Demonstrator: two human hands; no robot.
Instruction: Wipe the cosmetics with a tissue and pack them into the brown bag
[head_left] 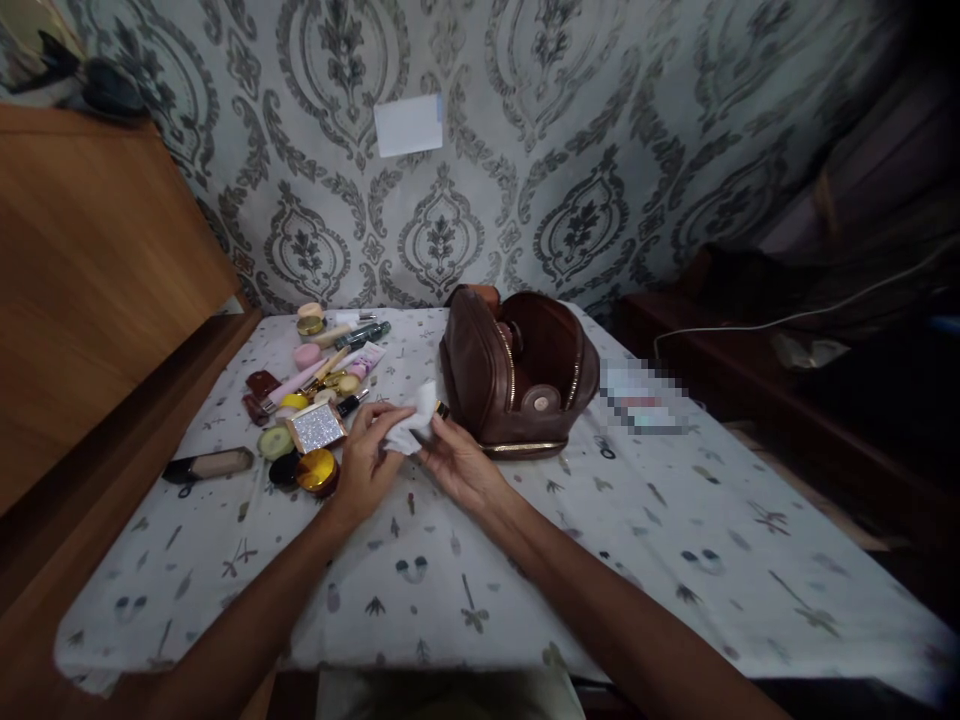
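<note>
Both hands meet above the table, just in front of the brown cosmetic bag, which stands unzipped with its dark inside showing. My left hand is closed on a white tissue. A small cosmetic container with a dark and gold end sticks out at the fingertips of my right hand, which is closed on it. White material rises beside that end; whether it is tissue or part of the container I cannot tell. Left of my left hand lie a glittery silver compact and an amber jar.
Several tubes, brushes and small jars cluster on the left of the patterned cloth, including a pink tube and a hairbrush-like dark item. A blurred-out packet lies right of the bag. A wooden panel borders the left side.
</note>
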